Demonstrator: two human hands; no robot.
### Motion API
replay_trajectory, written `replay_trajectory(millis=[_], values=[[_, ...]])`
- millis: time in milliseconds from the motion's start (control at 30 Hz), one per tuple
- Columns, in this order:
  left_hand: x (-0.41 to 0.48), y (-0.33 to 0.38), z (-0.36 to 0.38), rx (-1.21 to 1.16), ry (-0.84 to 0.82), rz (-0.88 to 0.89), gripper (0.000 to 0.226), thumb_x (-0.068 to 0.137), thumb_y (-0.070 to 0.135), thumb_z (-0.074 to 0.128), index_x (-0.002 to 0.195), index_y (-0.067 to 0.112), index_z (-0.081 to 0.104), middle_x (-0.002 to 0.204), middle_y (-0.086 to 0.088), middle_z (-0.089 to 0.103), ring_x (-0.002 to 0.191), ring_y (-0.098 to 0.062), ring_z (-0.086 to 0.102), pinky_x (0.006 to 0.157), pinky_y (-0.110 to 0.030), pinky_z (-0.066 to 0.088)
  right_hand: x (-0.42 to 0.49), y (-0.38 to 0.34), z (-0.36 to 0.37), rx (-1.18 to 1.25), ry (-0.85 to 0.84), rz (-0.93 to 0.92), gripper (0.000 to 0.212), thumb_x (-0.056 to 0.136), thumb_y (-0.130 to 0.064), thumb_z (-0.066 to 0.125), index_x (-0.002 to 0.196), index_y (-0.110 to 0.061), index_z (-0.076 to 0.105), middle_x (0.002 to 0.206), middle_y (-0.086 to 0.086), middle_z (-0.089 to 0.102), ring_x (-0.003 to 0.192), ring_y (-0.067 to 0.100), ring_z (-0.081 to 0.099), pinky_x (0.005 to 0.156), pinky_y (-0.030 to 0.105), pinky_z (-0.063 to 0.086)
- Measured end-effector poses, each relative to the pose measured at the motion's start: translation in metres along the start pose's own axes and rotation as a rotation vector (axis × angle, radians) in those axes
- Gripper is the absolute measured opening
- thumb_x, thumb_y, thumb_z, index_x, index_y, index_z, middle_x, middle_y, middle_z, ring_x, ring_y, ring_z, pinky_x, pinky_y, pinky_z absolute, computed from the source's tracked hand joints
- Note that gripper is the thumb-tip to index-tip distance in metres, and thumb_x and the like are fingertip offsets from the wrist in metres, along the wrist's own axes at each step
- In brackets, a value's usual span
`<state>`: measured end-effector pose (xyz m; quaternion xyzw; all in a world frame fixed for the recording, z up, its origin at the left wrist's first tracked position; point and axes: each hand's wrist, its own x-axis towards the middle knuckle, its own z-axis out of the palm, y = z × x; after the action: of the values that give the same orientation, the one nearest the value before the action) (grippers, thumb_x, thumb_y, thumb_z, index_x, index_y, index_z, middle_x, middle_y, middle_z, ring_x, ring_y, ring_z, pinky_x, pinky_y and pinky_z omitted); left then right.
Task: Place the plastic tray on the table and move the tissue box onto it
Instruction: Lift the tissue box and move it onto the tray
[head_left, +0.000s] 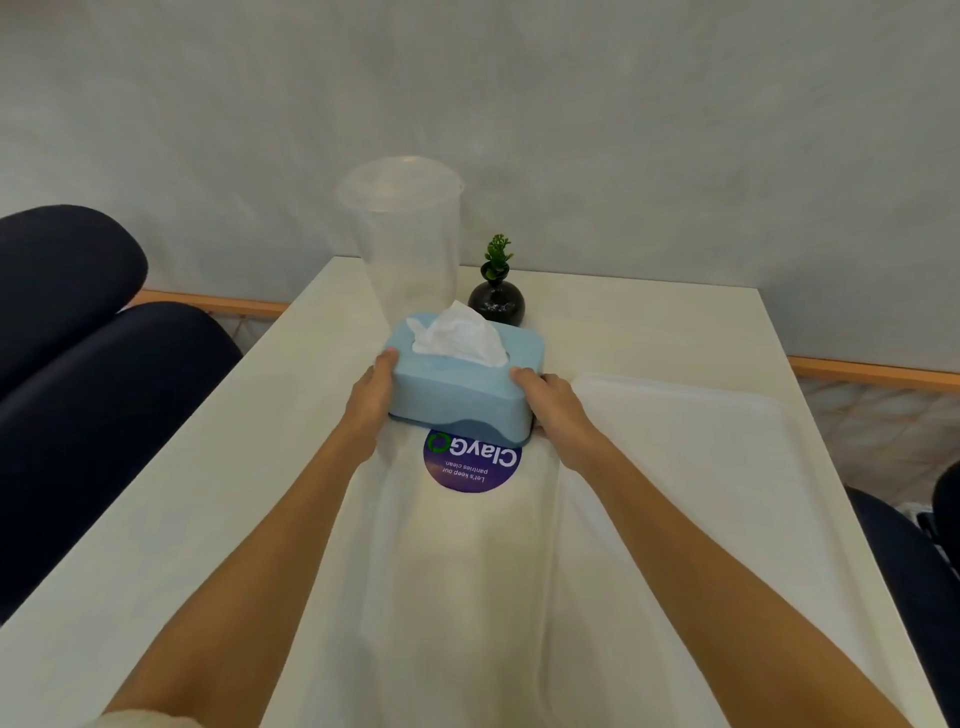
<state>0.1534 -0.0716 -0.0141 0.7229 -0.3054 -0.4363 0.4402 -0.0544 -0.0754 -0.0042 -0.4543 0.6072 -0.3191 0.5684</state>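
- Plastic tray (727, 467) already flat on desk (649, 322), right of centre.
- Left hand (370, 400) and right hand (553, 402): fingers clamp tissue box (462, 387) ends.
- Box is beside the tray; transfer remains.

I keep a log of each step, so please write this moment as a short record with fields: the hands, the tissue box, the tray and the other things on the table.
left hand: grips the left end of the tissue box
right hand: grips the right end
tissue box: blue, a white tissue sticking out, over a round purple sticker
tray: clear plastic, flat on the table, right of the box
behind the box: clear plastic cup, small plant in a black vase
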Motion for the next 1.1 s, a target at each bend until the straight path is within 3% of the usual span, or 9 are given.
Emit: replay_trajectory(millis=[133, 233, 367, 533, 667, 800, 900, 1000, 1100], values=[[-0.013, 0.003, 0.007, 0.018, 0.029, 0.094, 0.058, 0.093, 0.059, 0.034, 0.140, 0.025, 0.037, 0.117, 0.003, 0.047, 0.101, -0.017, 0.046, 0.083, -0.033, 0.035, 0.000, -0.004, 0.003, 0.095, 0.008, 0.002, 0.046, 0.085, -0.041, 0.049, 0.123, -0.015, 0.041, 0.091, 0.000, 0.056, 0.080, 0.016, 0.057, 0.055, 0.027, 0.045], [-0.032, 0.011, 0.010, 0.006, 0.081, 0.192, 0.057, 0.093, 0.058, 0.035, 0.142, 0.028, 0.034, 0.117, 0.007, 0.044, 0.102, -0.014, 0.044, 0.080, -0.030, 0.037, -0.003, -0.007, -0.001, 0.165, 0.007, -0.030, 0.043, 0.084, -0.037, 0.050, 0.121, -0.017, 0.042, 0.105, 0.006, 0.058, 0.091, 0.023, 0.059, 0.064, 0.030, 0.050], [-0.065, 0.024, 0.023, -0.066, 0.131, 0.339, 0.054, 0.090, 0.061, 0.039, 0.140, 0.039, 0.034, 0.119, 0.010, 0.046, 0.104, -0.011, 0.046, 0.075, -0.022, 0.039, -0.009, -0.018, -0.025, 0.225, 0.037, -0.159, 0.047, 0.076, -0.036, 0.052, 0.119, -0.020, 0.047, 0.116, 0.008, 0.060, 0.104, 0.027, 0.059, 0.088, 0.045, 0.051], [-0.100, 0.036, 0.072, -0.137, 0.007, 0.442, 0.051, 0.085, 0.063, 0.045, 0.134, 0.053, 0.036, 0.123, 0.017, 0.051, 0.106, -0.004, 0.050, 0.072, -0.010, 0.036, -0.010, -0.035, -0.099, 0.292, 0.166, -0.278, 0.041, 0.064, -0.028, 0.053, 0.104, -0.020, 0.056, 0.107, 0.005, 0.062, 0.092, 0.022, 0.058, 0.075, 0.037, 0.043], [-0.092, 0.055, 0.128, -0.080, -0.179, 0.440, 0.057, 0.086, 0.064, 0.043, 0.139, 0.048, 0.033, 0.131, 0.012, 0.052, 0.114, -0.008, 0.050, 0.081, -0.019, 0.039, -0.001, -0.038, -0.159, 0.280, 0.252, -0.256, 0.040, 0.069, -0.026, 0.052, 0.108, -0.016, 0.052, 0.104, 0.003, 0.058, 0.084, 0.018, 0.055, 0.072, 0.033, 0.042], [-0.070, 0.072, 0.174, -0.011, -0.291, 0.472, 0.053, 0.089, 0.062, 0.041, 0.138, 0.042, 0.036, 0.114, 0.015, 0.054, 0.095, 0.005, 0.052, 0.070, -0.012, 0.040, 0.022, -0.038, -0.201, 0.253, 0.338, -0.202, 0.031, 0.077, -0.023, 0.051, 0.107, -0.015, 0.052, 0.100, 0.003, 0.057, 0.081, 0.018, 0.053, 0.075, 0.036, 0.040], [-0.051, 0.076, 0.201, 0.055, -0.344, 0.433, 0.056, 0.091, 0.061, 0.038, 0.140, 0.035, 0.035, 0.114, 0.009, 0.053, 0.097, -0.010, 0.053, 0.068, -0.016, 0.039, 0.044, -0.039, -0.218, 0.221, 0.399, -0.160, 0.023, 0.074, -0.025, 0.053, 0.096, -0.018, 0.055, 0.091, 0.002, 0.056, 0.076, 0.018, 0.051, 0.066, 0.034, 0.039], [-0.031, 0.076, 0.220, 0.109, -0.369, 0.374, 0.056, 0.091, 0.060, 0.038, 0.140, 0.031, 0.036, 0.119, 0.003, 0.054, 0.100, -0.016, 0.050, 0.078, -0.025, 0.038, 0.068, -0.032, -0.229, 0.166, 0.405, -0.096, 0.034, 0.071, -0.029, 0.053, 0.102, -0.017, 0.053, 0.086, 0.000, 0.055, 0.076, 0.019, 0.050, 0.073, 0.038, 0.040], [-0.015, 0.076, 0.232, 0.164, -0.386, 0.340, 0.059, 0.092, 0.060, 0.036, 0.141, 0.027, 0.036, 0.115, 0.004, 0.050, 0.101, -0.016, 0.047, 0.080, -0.027, 0.037, 0.088, -0.023, -0.237, 0.150, 0.392, -0.059, 0.028, 0.071, -0.031, 0.054, 0.096, -0.017, 0.055, 0.085, 0.002, 0.056, 0.076, 0.021, 0.051, 0.075, 0.040, 0.040]])
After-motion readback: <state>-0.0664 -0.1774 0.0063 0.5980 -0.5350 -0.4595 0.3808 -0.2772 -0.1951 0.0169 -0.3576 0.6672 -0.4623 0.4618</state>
